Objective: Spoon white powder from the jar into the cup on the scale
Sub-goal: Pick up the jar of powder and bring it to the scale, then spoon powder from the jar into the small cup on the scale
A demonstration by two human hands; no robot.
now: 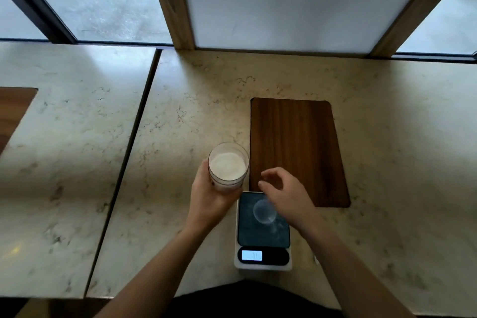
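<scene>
Early on: the left hand [210, 195] wraps the open jar [228, 166] of powder beside the scale [263, 233], the right hand [285, 192] hovers loosely curled and empty over a faint clear cup [263, 212], no spoon visible.

The jar [228, 166] is clear and round, open at the top, upright, and partly filled with white powder [227, 166]. It stands just beyond the far left corner of the scale [263, 231]. On the dark plate of the scale sits a small clear cup [263, 211], blurred.
</scene>
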